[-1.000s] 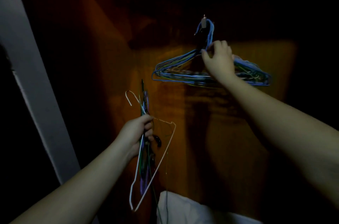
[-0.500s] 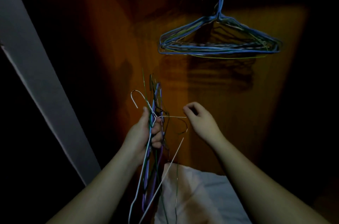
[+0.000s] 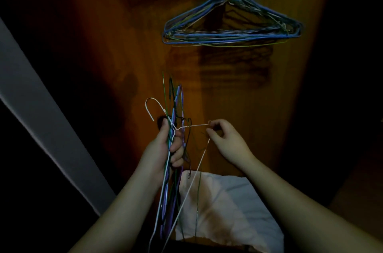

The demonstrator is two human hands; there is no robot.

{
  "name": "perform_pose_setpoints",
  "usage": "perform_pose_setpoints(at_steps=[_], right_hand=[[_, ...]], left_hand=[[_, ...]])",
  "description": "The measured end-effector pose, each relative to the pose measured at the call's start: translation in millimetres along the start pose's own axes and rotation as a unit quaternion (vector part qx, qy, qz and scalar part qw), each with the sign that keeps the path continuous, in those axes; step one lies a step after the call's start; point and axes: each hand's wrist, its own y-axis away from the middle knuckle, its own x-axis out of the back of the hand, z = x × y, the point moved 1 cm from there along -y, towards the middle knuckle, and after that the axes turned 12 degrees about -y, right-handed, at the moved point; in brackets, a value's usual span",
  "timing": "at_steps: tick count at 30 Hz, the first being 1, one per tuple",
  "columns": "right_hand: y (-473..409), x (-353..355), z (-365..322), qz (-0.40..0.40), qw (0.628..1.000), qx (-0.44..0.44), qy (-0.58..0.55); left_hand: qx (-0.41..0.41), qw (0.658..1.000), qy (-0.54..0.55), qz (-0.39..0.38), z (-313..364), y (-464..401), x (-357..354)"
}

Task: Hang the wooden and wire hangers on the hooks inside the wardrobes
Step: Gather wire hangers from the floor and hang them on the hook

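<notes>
1. Between the two hands, low in the head view: left hand (image 3: 163, 149) grips a mixed bundle of wire hangers (image 3: 176, 107) upright, fingers (image 3: 177, 154) wrapped round the necks, thumb up along the wires. Hooks of the bundle stand above the fist; the bodies trail down past the wrist.
2. Right hand (image 3: 228, 142) pinches the shoulder corner of a white wire hanger (image 3: 193, 180) with thumb and forefinger (image 3: 219, 123); remaining fingers loosely curled. Its white hook (image 3: 150, 103) sticks out to the far side of the left fist, so its neck lies inside that grip.
3. Above and beyond the right fingers, well apart from both hands: a set of blue and green hung hangers (image 3: 230, 35) hangs against the wooden wardrobe panel (image 3: 259, 97). The wall hook itself is cut off at the top edge; cannot see it.
4. Step judged: separating one hanger from the bundle. Part of the job is done; many remain in hand.
5. Next move likely calls for easing the left grip enough to free the white neck, drawing it sideways clear of the tangled wires, then lifting it to the hook.
6. Risk (judgement): dark wires cross the white one near the right fingers; snagging probable.
7. Below the hands: pale cloth (image 3: 223, 207). Lighting poor.
</notes>
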Motion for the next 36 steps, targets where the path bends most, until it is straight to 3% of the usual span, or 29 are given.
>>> perform_pose_setpoints(at_steps=[5,8,12,17,21,30,36], right_hand=[[-2.1,-2.0,-11.6,-0.036,0.998,0.038,-0.02],[-2.3,1.5,-12.7,-0.009,0.999,0.023,-0.037],[10.6,9.8,9.3,0.063,0.995,-0.044,-0.058],[33.2,0.3,31.5,0.01,0.989,-0.129,-0.066],[26.0,-3.1,9.5,0.011,0.992,-0.095,-0.087],[-17.0,-2.5,-72.6,-0.117,0.985,-0.038,-0.12],[-27.2,-18.7,-78.6,-0.09,0.99,-0.045,-0.102]], left_hand=[[0.019,1.0,0.013,-0.018,-6.9,3.3,-6.8],[0.026,0.999,0.025,-0.027,-7.0,5.4,-10.0],[0.019,0.999,0.048,-0.005,-7.4,3.4,-5.8],[0.008,0.999,0.052,0.006,-9.1,1.3,0.2],[0.007,1.0,0.024,0.004,-10.5,1.7,-7.3],[0.029,0.994,-0.107,0.018,-35.9,-9.2,-4.8],[0.04,0.994,-0.096,0.027,-45.4,-6.1,-6.7]])
